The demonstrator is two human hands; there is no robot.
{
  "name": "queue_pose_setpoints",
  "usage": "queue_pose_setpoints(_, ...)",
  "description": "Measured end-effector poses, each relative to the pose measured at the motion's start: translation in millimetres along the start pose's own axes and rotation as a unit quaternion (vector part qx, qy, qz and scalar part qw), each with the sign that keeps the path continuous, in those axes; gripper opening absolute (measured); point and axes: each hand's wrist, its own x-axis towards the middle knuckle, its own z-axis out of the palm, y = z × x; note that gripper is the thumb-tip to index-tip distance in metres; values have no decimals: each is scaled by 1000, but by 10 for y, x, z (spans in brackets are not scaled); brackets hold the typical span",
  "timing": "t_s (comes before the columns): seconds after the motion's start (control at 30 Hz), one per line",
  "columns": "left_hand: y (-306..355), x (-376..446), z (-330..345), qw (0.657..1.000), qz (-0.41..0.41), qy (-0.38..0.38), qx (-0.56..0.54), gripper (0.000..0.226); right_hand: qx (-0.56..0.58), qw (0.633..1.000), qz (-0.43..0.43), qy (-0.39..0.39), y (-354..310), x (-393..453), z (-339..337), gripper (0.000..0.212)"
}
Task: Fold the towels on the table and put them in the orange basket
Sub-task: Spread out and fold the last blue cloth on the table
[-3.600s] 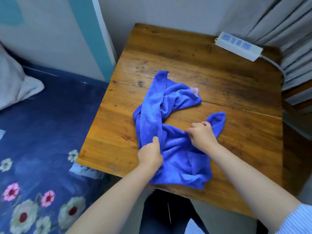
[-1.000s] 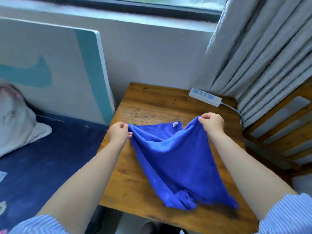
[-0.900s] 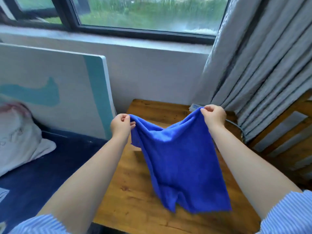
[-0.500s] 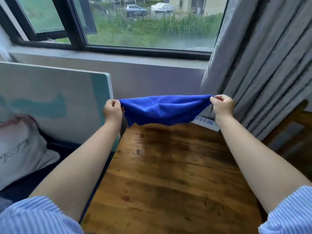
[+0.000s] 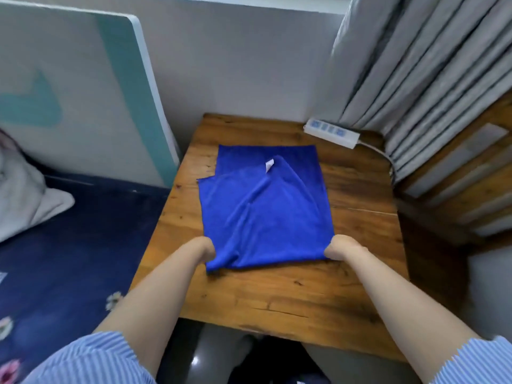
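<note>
A blue towel [image 5: 266, 209] lies spread on the wooden table [image 5: 291, 295], rumpled, with its far part folded back so a small white label [image 5: 269, 164] shows. My left hand [image 5: 206, 249] grips the towel's near left corner. My right hand [image 5: 339, 246] grips the near right corner. Both hands are low at the table surface, fingers curled under the cloth and mostly hidden. No orange basket is in view.
A white power strip [image 5: 331, 133] lies at the table's far right corner, its cord running to the grey curtains [image 5: 415, 65]. A bed with dark blue floral bedding [image 5: 69, 245] lies left. A white and teal board [image 5: 83, 92] leans on the wall. Wooden slats [image 5: 471, 167] stand right.
The towel, held stretched in the air between both hands half a second ago, now lies on the table. Both hands came down and toward me, still holding its corners.
</note>
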Motion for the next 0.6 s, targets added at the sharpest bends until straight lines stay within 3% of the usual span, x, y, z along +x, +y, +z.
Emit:
queue_pose_setpoints(0.07, 49, 61, -37, 994, 60, -14, 94, 38, -42, 998, -18, 35, -125, -32, 11, 39)
queue_pose_setpoints(0.23, 180, 81, -211, 996, 72, 43, 40, 33, -42, 987, -104, 110, -423, -58, -94, 16)
queue_pose_setpoints(0.43, 313, 218, -534, 989, 93, 115, 4, 20, 6, 976, -156, 152, -669, 104, -349, 26)
queue_pose_setpoints(0.6, 439, 431, -864, 986, 103, 127, -22, 19, 8, 974, -152, 170, -827, 362, -666, 27)
